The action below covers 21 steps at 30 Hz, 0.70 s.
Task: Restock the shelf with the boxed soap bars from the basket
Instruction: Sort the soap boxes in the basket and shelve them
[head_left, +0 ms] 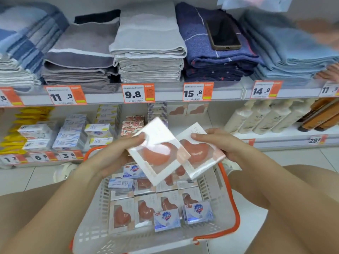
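Left hand (117,153) gripped one pink heart soap box (157,153), right hand (220,145) gripped another (200,153), both held flat-ish above the basket (229,198), window faces up, corners pointing toward the soap shelf (201,123) beyond. More boxes lay in the basket on the pale tiled shop floor (27,176), towels (148,52) stacked up top

Upper shelf (165,97): five stacks of folded towels (148,52); dark phone (222,33) lying on the navy stack, right of the grey towels. Lower shelf (286,139): boxed soap bars (71,132) below the towels, cream pump bottles (260,116) to their right. Tiled floor (18,178): white basket (216,189), orange-rimmed, below the towels.
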Available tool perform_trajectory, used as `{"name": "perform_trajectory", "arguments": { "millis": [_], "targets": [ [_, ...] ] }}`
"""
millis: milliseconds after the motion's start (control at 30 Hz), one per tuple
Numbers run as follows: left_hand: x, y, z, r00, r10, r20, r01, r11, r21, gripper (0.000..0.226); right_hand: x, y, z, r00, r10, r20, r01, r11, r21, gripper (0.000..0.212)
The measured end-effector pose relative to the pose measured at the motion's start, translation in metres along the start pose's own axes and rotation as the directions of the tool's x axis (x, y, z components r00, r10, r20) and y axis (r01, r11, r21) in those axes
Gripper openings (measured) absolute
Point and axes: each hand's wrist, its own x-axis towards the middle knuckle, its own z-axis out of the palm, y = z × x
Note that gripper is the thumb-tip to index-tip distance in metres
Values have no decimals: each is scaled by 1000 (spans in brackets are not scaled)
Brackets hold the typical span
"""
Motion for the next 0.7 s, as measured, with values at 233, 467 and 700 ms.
{"name": "perform_trajectory", "arguments": {
  "millis": [233, 467, 700],
  "targets": [
    [24, -17, 35, 989, -128, 69, 143, 938, -316, 31, 1, 7, 7, 983, 92, 157, -114, 984, 136, 28],
    [44, -41, 52, 975, -198, 104, 223, 899, -377, 29, 9, 26, -5, 961, 246, 126, -264, 951, 161, 42],
    [68, -48, 66, 983, -180, 28, 178, 911, -372, 45, 5, 40, -38, 974, 191, 119, -212, 956, 201, 67]
  ]
}}
